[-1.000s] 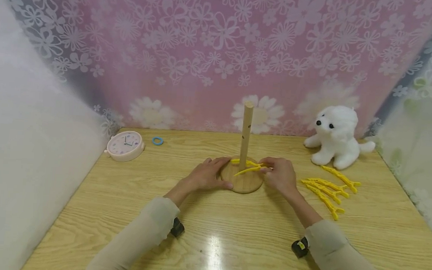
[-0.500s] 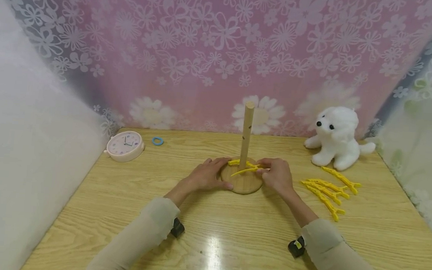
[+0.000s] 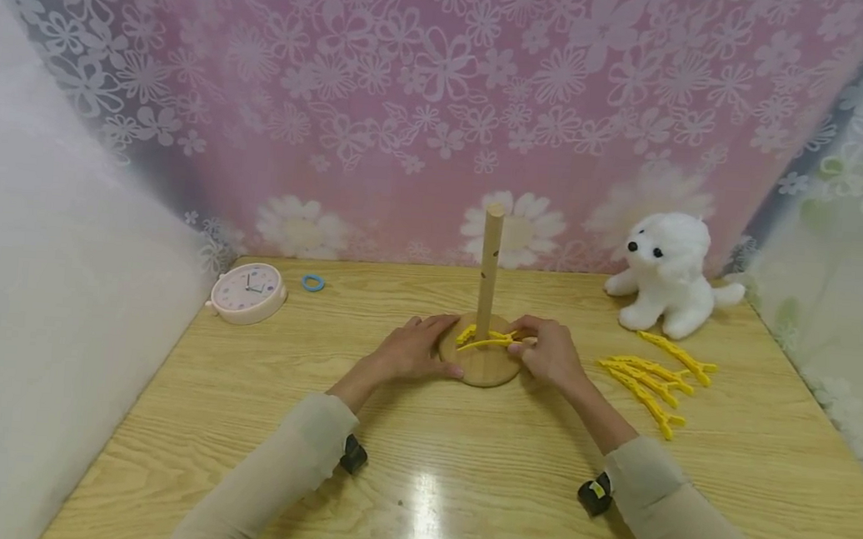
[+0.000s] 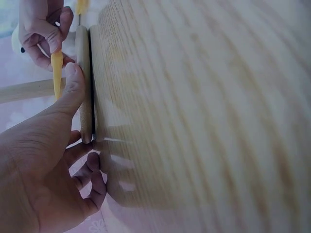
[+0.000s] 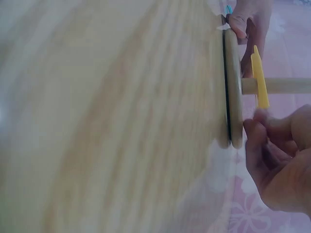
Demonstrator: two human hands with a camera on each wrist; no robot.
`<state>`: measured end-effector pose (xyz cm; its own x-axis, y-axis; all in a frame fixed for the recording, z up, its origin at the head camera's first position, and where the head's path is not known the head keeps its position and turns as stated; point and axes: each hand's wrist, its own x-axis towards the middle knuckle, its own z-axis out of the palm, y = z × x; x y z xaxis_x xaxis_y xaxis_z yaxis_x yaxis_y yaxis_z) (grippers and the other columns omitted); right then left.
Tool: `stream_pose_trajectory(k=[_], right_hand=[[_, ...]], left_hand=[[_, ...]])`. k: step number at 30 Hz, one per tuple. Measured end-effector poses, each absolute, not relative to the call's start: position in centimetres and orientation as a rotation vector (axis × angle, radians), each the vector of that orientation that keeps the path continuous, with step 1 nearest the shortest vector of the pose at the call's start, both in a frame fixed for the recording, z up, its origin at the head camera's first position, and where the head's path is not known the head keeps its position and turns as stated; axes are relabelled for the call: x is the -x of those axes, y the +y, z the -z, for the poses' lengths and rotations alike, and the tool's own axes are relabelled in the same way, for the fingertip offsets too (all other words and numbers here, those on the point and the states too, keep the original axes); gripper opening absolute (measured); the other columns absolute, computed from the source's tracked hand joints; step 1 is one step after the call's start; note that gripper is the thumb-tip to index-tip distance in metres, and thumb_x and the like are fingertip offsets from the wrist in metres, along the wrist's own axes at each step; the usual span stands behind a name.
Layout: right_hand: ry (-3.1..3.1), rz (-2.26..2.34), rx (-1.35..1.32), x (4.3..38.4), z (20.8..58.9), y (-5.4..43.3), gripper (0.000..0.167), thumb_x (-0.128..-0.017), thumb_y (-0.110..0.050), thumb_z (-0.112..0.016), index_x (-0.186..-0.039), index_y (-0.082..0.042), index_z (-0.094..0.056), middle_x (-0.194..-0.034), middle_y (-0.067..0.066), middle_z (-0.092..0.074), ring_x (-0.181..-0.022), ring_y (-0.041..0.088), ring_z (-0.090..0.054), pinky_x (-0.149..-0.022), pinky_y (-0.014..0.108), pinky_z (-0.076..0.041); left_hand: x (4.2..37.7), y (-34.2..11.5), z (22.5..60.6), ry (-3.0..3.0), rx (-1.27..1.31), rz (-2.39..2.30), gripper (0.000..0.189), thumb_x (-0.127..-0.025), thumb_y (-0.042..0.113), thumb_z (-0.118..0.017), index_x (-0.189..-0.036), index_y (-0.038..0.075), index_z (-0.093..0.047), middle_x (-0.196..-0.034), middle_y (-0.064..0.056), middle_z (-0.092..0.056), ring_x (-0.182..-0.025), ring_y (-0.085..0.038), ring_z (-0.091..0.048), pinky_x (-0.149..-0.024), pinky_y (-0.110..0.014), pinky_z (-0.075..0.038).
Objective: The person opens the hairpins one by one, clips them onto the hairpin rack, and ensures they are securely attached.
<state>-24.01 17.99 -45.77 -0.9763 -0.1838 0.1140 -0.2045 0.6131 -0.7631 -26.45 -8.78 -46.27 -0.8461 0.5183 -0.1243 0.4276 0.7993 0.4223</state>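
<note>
A round wooden stand with an upright post sits on the table in the middle of the head view. My left hand holds the left rim of its base, the thumb at the near side and the fingers at the far side. With thumb and fingers my right hand pinches a yellow hair clip by its handle end. The clip's two arms are spread, one on each side of the post, low above the base. Whether they touch the post I cannot tell.
Several yellow hair clips lie on the table to the right. Behind them sits a white plush dog. At the back left are a pink clock and a blue ring.
My right hand has moved slightly left, bringing the clip's arms further around the post and a little lower. The left hand has stayed on the base.
</note>
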Motion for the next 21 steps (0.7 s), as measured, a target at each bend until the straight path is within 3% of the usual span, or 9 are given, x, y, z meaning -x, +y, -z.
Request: stream_pose_trajectory(k=[4,21], right_hand=[[-2.836,-1.517,-0.384,23.9,45.4,18.3,0.021,-0.099,0.001,-0.067,-0.121,0.001,-0.068,-0.120,0.027,-0.066,-0.058,0.023,-0.066,-0.053,0.033,-0.055],[-2.856,-1.602,-0.427,23.3,44.7,19.2,0.035,-0.097,0.002,-0.069,-0.132,0.002,-0.063,-0.125,0.027,-0.062,-0.079,0.028,-0.072,-0.065,0.039,-0.061]], left_hand=[[26.2,-8.8,46.0,2.756,-0.731,-0.565,0.101,-0.087,0.069,-0.072,-0.167,0.030,-0.024,-0.169,0.002,-0.032,-0.138,-0.033,-0.044,-0.107,-0.057,-0.041],[26.2,-8.8,45.9,2.750,-0.740,-0.566,0.101,-0.088,0.069,-0.071,-0.167,0.030,-0.024,-0.169,0.001,-0.031,-0.138,-0.035,-0.043,-0.108,-0.057,-0.040]])
